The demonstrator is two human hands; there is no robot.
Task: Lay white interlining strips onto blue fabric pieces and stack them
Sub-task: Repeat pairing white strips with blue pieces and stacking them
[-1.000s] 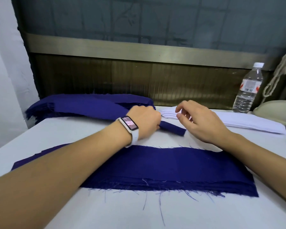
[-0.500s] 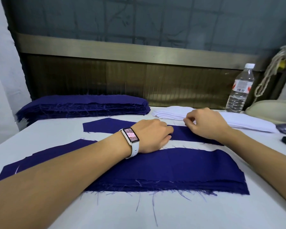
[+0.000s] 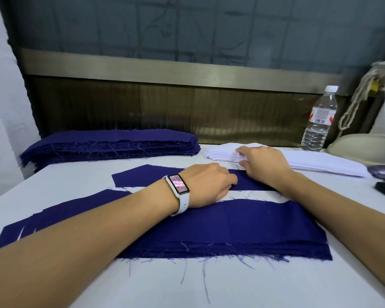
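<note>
White interlining strips point(image 3: 309, 166), stacked centre-right, get pinched at their end by the right hand point(image 3: 265, 166); the left hand point(image 3: 209, 185), grip unclear, rests on the lone blue fabric piece point(image 3: 142, 178) mid-frame. Risk: thin strips cling, several lifting together.

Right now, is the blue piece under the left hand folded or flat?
Spread flat: the blue piece lies as one layer on the table.

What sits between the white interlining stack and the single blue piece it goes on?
No object. The right hand pinches the white interlining stack at its left end, just beyond the single blue piece. Only the left hand rests on that piece's middle, covering part of the landing area; it may need to shift.
</note>
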